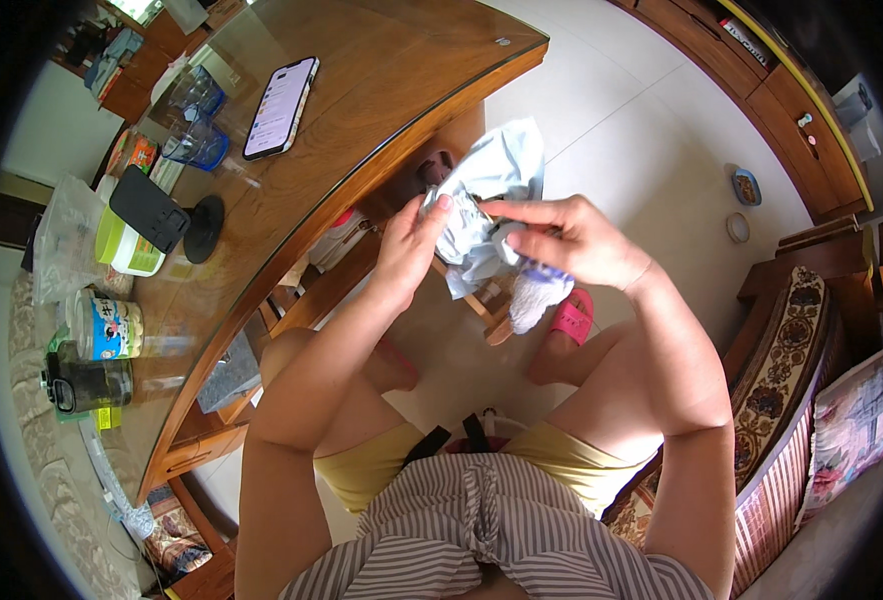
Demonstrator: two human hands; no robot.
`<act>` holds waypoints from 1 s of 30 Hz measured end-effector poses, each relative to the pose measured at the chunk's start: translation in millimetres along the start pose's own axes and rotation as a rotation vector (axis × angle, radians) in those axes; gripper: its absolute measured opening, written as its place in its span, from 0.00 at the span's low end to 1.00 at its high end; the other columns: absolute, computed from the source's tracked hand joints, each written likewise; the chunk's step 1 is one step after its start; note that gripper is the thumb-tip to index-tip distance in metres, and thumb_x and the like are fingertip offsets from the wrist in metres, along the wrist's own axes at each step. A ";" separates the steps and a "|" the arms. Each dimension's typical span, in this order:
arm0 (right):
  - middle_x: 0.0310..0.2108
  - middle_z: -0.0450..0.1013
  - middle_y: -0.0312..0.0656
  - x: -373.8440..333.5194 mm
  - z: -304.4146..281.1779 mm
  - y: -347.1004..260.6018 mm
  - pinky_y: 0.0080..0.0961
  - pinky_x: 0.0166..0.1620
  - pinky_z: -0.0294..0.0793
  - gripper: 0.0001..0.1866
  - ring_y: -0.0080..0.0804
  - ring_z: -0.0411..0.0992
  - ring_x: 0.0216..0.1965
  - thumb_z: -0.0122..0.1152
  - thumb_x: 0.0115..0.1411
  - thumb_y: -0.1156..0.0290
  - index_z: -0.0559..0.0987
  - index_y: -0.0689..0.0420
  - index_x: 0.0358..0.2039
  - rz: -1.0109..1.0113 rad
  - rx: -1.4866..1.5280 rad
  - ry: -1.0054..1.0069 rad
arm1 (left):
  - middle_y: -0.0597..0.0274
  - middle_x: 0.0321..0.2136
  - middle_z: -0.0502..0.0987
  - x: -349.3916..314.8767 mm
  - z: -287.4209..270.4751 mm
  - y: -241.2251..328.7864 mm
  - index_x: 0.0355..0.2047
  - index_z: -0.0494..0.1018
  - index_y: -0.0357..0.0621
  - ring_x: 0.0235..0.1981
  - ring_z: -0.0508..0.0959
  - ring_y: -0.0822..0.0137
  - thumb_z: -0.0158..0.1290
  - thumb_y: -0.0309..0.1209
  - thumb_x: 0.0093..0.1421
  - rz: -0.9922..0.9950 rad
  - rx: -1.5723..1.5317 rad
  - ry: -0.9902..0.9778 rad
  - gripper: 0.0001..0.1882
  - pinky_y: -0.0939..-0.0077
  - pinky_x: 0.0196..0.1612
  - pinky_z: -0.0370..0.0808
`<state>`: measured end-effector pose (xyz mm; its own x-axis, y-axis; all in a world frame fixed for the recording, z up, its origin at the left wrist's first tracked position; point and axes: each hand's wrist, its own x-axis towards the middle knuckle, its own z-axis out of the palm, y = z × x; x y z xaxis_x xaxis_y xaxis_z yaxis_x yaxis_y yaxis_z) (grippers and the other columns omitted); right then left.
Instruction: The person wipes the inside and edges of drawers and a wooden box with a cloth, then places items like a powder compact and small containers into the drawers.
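A crumpled pale plastic bag (pixel 509 160) is held up in front of me, beyond the wooden table's edge. My left hand (pixel 408 248) is closed on its left side, thumb on top. On the other side, my right hand (pixel 586 245) has its index finger stretched to the bag's creased middle, with the thumb below. Under those fingers hangs a soft white cloth (pixel 539 300) with a purple patch, which the right hand appears to grip. The inside of the bag is hidden.
On the glass-topped wooden table (pixel 381 85) lie a lit phone (pixel 281 108), blue glasses (pixel 197 142), a black stand (pixel 201 228) and several tubs. Below are pink slippers (pixel 572 318). A patterned sofa (pixel 776 400) stands at right; a wooden cabinet (pixel 796 135) is behind.
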<state>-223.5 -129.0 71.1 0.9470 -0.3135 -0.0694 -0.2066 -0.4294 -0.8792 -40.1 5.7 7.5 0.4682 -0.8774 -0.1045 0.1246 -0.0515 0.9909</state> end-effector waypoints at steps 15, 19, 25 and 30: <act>0.28 0.77 0.52 6.9 9.6 -5.1 0.37 0.44 0.73 0.59 0.47 0.77 0.36 0.70 0.37 0.37 0.57 0.59 0.62 0.059 -0.239 0.149 | 0.57 0.53 0.67 2.0 9.1 7.8 0.57 0.59 0.41 0.54 0.68 0.64 0.45 0.53 0.63 -0.221 -0.193 0.131 0.32 0.60 0.55 0.67; 0.29 0.77 0.54 14.9 9.7 -7.8 0.37 0.42 0.75 0.43 0.50 0.76 0.35 0.66 0.46 0.41 0.68 0.57 0.56 0.238 -0.537 0.207 | 0.57 0.52 0.68 -6.4 10.1 17.1 0.55 0.61 0.40 0.50 0.71 0.64 0.48 0.53 0.61 -0.259 -0.025 -0.097 0.33 0.63 0.53 0.69; 0.35 0.77 0.35 10.3 -19.9 37.3 0.24 0.39 0.73 0.22 0.25 0.73 0.35 0.59 0.60 0.54 0.77 0.60 0.44 0.208 0.317 0.257 | 0.49 0.56 0.61 -6.7 0.4 32.1 0.56 0.60 0.36 0.59 0.60 0.59 0.65 0.36 0.48 0.081 0.201 -0.130 0.38 0.65 0.60 0.59; 0.45 0.71 0.42 0.9 -12.7 -4.6 0.23 0.51 0.67 0.33 0.25 0.66 0.48 0.58 0.58 0.48 0.69 0.62 0.54 0.284 0.518 0.216 | 0.57 0.48 0.72 -7.2 -5.9 33.1 0.53 0.64 0.36 0.49 0.72 0.65 0.61 0.29 0.51 -0.105 -0.142 -0.289 0.30 0.67 0.54 0.68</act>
<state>-224.8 -138.1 81.0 0.7905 -0.5422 -0.2847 -0.2460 0.1445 -0.9584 -34.2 13.1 40.5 0.1813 -0.9709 -0.1564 0.2890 -0.0994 0.9522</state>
